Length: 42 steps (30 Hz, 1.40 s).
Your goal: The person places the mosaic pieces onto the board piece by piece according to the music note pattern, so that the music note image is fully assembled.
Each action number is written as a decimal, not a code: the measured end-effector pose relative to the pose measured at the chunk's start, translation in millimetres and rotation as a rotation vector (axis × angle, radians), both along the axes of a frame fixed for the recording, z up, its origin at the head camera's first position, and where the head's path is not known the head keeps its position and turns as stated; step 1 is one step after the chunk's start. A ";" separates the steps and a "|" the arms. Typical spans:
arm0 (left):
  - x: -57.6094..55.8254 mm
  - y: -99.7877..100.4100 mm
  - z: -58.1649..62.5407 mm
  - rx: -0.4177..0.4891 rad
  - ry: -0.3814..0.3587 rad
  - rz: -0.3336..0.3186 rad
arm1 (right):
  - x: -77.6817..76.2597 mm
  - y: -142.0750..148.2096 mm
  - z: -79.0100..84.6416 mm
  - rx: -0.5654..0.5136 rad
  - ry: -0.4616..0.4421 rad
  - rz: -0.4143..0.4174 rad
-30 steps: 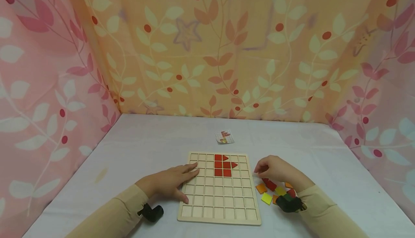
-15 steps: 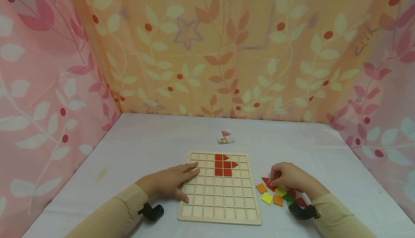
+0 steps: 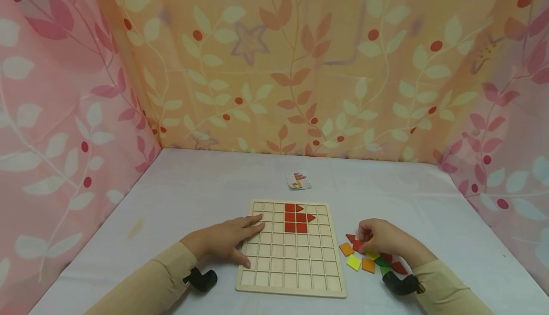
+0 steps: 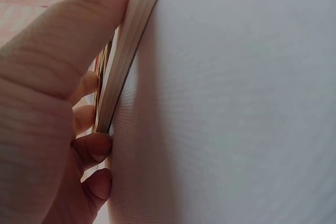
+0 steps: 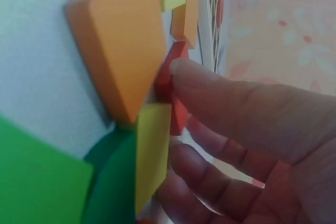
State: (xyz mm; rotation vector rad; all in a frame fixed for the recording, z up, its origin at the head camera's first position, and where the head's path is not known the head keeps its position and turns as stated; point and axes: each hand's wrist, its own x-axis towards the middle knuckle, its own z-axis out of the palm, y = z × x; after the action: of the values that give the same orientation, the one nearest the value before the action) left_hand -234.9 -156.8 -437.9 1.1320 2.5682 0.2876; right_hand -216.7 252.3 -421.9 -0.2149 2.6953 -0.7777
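Note:
My left hand (image 3: 223, 241) rests on the left edge of a wooden grid board (image 3: 296, 277), fingers spread over its rim. In the left wrist view, the thumb and fingertips lie along the board's edge (image 4: 131, 45). Several red square tiles (image 3: 290, 217) and two red triangles (image 3: 311, 218) sit in its upper cells. Right of the board, my right hand (image 3: 383, 236) pinches a red tile (image 5: 173, 80) at the pile, its thumb on the tile's edge; the far side is partly hidden. A yellow tile (image 5: 154, 153) and an orange tile (image 5: 123, 45) lie close by.
Other loose tiles surround the right hand: a red triangle (image 3: 350, 238), an orange tile (image 3: 368, 265), a yellow tile (image 3: 353, 262) and green pieces (image 3: 381, 261). A small pattern card (image 3: 299, 180) lies beyond the board. Patterned cloth walls (image 3: 274, 67) enclose the white table.
My right hand has moved from beside the board's right edge rightward and down to the tile pile, reaching a red tile. The left hand stays on the board.

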 end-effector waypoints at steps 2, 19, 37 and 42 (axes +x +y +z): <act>0.1 0.0 0.1 0.004 -0.005 -0.001 | 0.7 -1.4 1.2 -0.004 -0.007 -0.006; 1.5 -0.8 0.7 0.009 -0.002 0.005 | -2.7 0.3 13.4 -0.072 -0.020 0.088; 1.0 -1.4 -2.5 0.010 0.007 0.002 | -37.0 -55.0 14.6 -0.117 0.093 0.107; 0.9 -1.1 -2.1 0.006 0.006 0.003 | -46.0 -67.4 12.7 -0.108 0.129 0.146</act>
State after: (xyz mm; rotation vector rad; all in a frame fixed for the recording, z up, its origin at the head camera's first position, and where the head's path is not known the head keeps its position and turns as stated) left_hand -234.0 -158.0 -440.1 1.1330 2.5761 0.2935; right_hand -262.7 184.8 -409.3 -0.4981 2.7203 -0.8927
